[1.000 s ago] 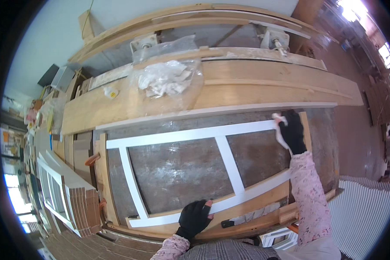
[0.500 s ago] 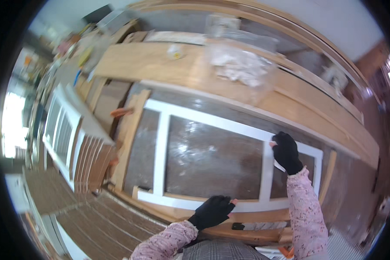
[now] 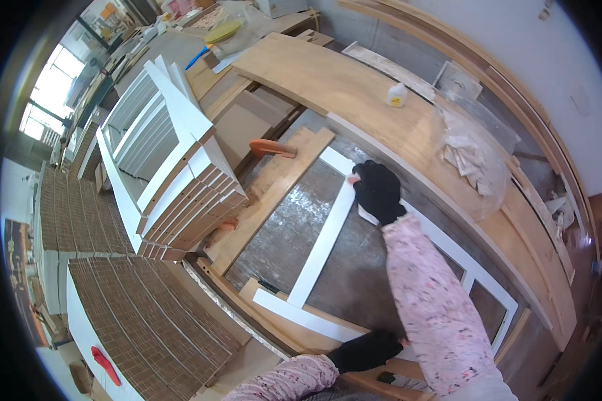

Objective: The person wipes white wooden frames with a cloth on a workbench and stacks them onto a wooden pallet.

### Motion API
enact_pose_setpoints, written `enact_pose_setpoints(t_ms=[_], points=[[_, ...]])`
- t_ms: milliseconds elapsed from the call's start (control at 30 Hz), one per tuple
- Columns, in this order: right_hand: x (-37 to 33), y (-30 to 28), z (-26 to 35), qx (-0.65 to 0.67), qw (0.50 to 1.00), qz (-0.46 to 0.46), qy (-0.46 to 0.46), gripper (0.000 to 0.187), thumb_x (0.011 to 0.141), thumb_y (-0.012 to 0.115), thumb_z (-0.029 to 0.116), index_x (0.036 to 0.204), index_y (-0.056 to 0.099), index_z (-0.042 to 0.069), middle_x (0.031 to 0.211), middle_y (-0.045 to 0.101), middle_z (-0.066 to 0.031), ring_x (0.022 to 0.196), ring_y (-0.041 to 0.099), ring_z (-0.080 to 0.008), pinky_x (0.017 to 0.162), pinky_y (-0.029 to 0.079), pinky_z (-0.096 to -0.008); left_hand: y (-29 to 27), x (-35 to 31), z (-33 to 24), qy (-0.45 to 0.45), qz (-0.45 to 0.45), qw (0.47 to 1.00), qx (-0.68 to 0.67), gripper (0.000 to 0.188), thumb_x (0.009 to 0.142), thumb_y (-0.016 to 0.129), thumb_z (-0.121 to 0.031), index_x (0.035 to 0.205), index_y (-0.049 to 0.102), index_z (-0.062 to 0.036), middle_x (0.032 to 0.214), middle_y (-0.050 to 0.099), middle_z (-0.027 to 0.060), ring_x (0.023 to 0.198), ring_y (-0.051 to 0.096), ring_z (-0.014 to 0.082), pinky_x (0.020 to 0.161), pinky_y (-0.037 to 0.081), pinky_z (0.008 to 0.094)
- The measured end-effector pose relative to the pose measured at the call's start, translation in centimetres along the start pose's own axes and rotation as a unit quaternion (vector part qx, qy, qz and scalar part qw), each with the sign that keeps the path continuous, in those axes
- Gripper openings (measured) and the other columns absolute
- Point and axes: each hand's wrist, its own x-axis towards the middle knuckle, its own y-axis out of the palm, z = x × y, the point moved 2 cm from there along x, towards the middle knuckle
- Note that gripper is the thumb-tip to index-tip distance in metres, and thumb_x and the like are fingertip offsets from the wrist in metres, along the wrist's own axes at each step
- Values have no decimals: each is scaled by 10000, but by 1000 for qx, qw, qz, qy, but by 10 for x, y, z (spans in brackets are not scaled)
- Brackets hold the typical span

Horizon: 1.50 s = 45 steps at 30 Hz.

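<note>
A white ladder-like frame with several openings lies flat on a dark, shiny work surface. My right hand (image 3: 378, 192), in a black fingerless glove, presses where the left crossbar (image 3: 324, 244) meets the far rail (image 3: 441, 237). Its fingers are closed on a thin white piece (image 3: 368, 215), whose edge shows below the palm; its kind is unclear. My left hand (image 3: 366, 351), gloved alike, rests at the near rail (image 3: 304, 319). Its fingers are mostly hidden, partly beside my right sleeve. Both sleeves are pink and patterned.
Stacked white frames (image 3: 180, 194) stand at left, beside stacks of brown-edged panels (image 3: 147, 321). An orange clamp (image 3: 273, 148) grips a wooden strip (image 3: 274, 194). Beyond are a long wooden board (image 3: 328, 80), a small white bottle (image 3: 396, 95) and a plastic bag of white cloth (image 3: 471, 160).
My right hand has moved left along the far rail, from the right crossbar to the left one. The view has swung left. My left hand stays by the near rail.
</note>
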Motion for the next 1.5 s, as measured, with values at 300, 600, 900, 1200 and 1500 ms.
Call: enact_pose_setpoints(t_ms=[300,600,900,1200,1500], points=[[1,20,-9,17,996,72,-41,162,846,689,255,875,648,101,836,646,-100,803,644,-321,697,504,-458,-17,-10,-8,6,5,979,201,332,943,521,-162,1241,544,-18,1034,574,116,945,576,251,836,483,370],[-7,9,-18,-35,995,10,-88,200,870,655,254,975,683,86,932,688,-122,855,675,-332,740,538,-433,-14,0,-4,18,-15,985,169,311,897,572,-209,1136,587,-9,944,591,76,878,575,222,723,479,365],[-143,-24,167,202,942,247,-103,183,762,754,185,916,696,106,830,658,-62,748,662,-286,651,520,-417,9,-15,-5,-23,-193,970,-146,270,962,545,-193,1169,603,-30,1201,637,131,1111,601,313,970,499,424],[-166,-14,196,76,964,218,-131,146,873,634,252,800,614,126,762,590,-75,689,627,-282,588,474,-443,-43,-6,-13,-200,-169,962,-75,282,942,575,-234,1153,618,-51,1183,645,133,1098,613,304,963,500,431],[-182,-22,199,79,971,178,-135,109,859,656,210,802,609,131,756,590,-60,692,628,-284,593,479,-449,-79,-8,-35,-366,-125,922,3,295,923,604,-274,1137,633,-73,1165,653,134,1084,625,296,955,502,437]])
